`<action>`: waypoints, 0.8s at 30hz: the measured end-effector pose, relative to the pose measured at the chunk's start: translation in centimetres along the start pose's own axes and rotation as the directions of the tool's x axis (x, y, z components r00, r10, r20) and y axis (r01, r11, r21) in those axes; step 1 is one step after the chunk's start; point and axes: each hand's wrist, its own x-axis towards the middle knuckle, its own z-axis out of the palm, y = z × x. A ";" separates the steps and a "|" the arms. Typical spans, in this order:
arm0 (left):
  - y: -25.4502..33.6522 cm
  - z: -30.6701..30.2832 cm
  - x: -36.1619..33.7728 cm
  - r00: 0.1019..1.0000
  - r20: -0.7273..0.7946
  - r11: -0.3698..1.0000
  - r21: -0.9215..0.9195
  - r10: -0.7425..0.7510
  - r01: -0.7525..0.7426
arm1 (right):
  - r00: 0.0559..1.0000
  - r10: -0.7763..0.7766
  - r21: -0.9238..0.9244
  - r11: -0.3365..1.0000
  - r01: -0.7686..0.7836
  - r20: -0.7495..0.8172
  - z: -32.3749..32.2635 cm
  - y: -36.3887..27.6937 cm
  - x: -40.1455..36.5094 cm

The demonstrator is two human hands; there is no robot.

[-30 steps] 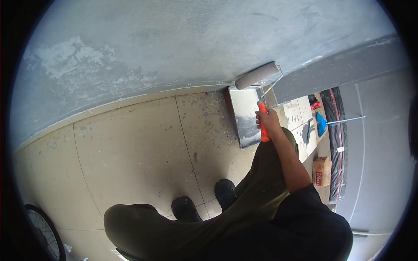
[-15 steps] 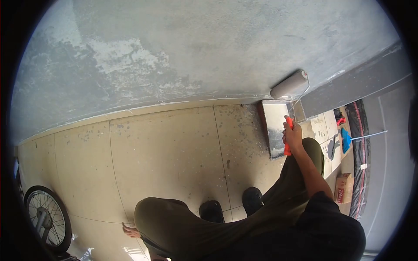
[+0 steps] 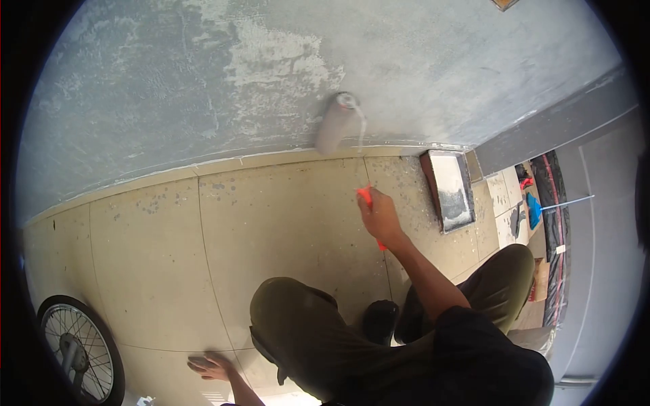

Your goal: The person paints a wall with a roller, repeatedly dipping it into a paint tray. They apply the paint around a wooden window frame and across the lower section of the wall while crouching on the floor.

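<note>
My right hand (image 3: 380, 218) is closed round the orange handle of a paint roller (image 3: 333, 125). The roller's sleeve lies against the lower part of the grey wall (image 3: 420, 88), slightly blurred, beside a pale patchy area. To the right, a paint tray (image 3: 452, 183) with whitish paint stands on the floor by the wall. My left hand (image 3: 211, 366) is low at the left, beside my knee, its fingers stretched out over the tiles and nothing in it.
A spoked wheel (image 3: 78, 348) stands at the lower left. Paint-spotted tiles (image 3: 271, 216) run along the wall. At the right are a blue tool (image 3: 533, 211) with a thin handle, a cardboard box (image 3: 539, 281) and black plastic sheeting (image 3: 560, 257).
My right hand has carried the roller left, from above the tray to the wall by the patchy area. My legs have shifted, and more of my left hand and forearm shows.
</note>
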 end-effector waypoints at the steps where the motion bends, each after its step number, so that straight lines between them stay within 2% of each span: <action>1: -0.5 0.0 0.1 1.000 0.002 1.000 -0.002 0.008 -0.008 | 1.000 0.006 -0.003 1.000 -0.006 -0.005 1.7 -2.3 -0.2; 3: -0.5 1.0 0.1 0.996 -0.074 0.997 0.062 0.041 -0.036 | 0.994 0.011 0.072 0.997 -0.019 0.110 3.7 -5.8 0.3; 4: -0.4 1.3 -0.1 0.996 -0.079 0.998 0.046 0.038 -0.035 | 0.995 0.002 0.071 0.997 -0.008 0.096 3.9 -6.1 0.4; 6: -0.4 1.0 0.0 0.997 -0.058 0.986 0.159 0.058 -0.048 | 0.999 -0.030 0.069 0.997 0.027 0.041 4.5 -5.4 -0.1; 7: -0.8 1.7 0.0 0.996 -0.065 0.991 0.121 0.056 -0.047 | 0.999 -0.035 0.075 0.997 0.032 0.034 4.2 -4.9 -0.4; 9: -0.2 0.4 0.1 0.997 -0.049 0.988 0.141 0.065 -0.058 | 0.970 0.240 0.229 0.943 -0.243 0.041 2.4 -3.1 -1.1; 10: 0.4 0.0 0.1 0.997 -0.024 0.985 0.159 0.068 -0.063 | 0.949 0.315 0.252 0.919 -0.304 -0.002 2.1 -1.2 -1.1; 11: 0.6 0.2 0.1 0.999 0.005 0.965 0.258 0.051 -0.051 | 0.923 0.383 0.279 0.891 -0.357 -0.042 1.6 0.6 -0.7; 13: 0.8 0.5 0.1 0.997 -0.059 0.986 0.160 0.054 -0.044 | 0.886 0.449 0.380 0.845 -0.377 -0.118 0.2 2.6 0.2; 14: 0.8 0.2 -0.1 0.997 -0.061 0.991 0.126 0.045 -0.037 | 0.881 0.433 0.363 0.865 -0.347 -0.189 -0.2 3.3 0.8; 15: 0.4 0.2 0.0 0.995 -0.079 0.991 0.129 0.055 -0.045 | 0.883 0.427 0.310 0.881 -0.358 -0.193 -0.9 3.4 1.1; 16: 0.2 0.5 -0.2 0.997 -0.058 0.981 0.191 0.054 -0.042 | 0.887 0.415 0.253 0.897 -0.362 -0.203 -1.6 3.6 1.5; 17: 0.4 0.7 -0.3 0.998 -0.040 0.967 0.252 0.054 -0.042 | 0.883 0.419 0.272 0.893 -0.359 -0.210 -0.6 5.2 2.1; 18: 0.6 0.4 -0.3 0.995 -0.059 0.965 0.254 0.076 -0.058 | 0.912 0.265 0.129 0.963 -0.235 -0.314 1.5 7.2 2.2; 19: 1.1 -0.2 -0.5 0.997 -0.044 0.973 0.224 0.058 -0.047 | 0.915 0.098 -0.029 0.992 -0.119 -0.392 3.3 8.2 1.8; 20: 1.5 -0.6 -0.5 0.999 -0.033 0.981 0.192 0.043 -0.036 | 0.902 0.069 0.075 0.996 -0.041 -0.427 4.4 4.9 1.0; 21: 1.3 -0.2 -0.6 0.993 -0.097 0.990 0.132 0.061 -0.048 | 0.910 0.074 0.078 0.996 -0.045 -0.409 5.5 2.9 0.3; 22: -1.4 3.3 -0.3 0.990 -0.118 0.989 0.131 0.081 -0.065 | 0.943 0.127 0.111 0.989 -0.097 -0.306 6.2 1.1 -0.6; 23: -4.0 7.1 -0.2 0.981 -0.176 0.987 -0.124 0.080 -0.103 | 0.965 0.175 0.134 0.980 -0.150 -0.196 6.2 -1.1 -1.5; 24: -4.2 6.9 -0.7 0.974 -0.219 0.917 -0.373 0.063 -0.144 | 0.961 0.185 0.141 0.977 -0.157 -0.206 6.1 -2.6 -1.7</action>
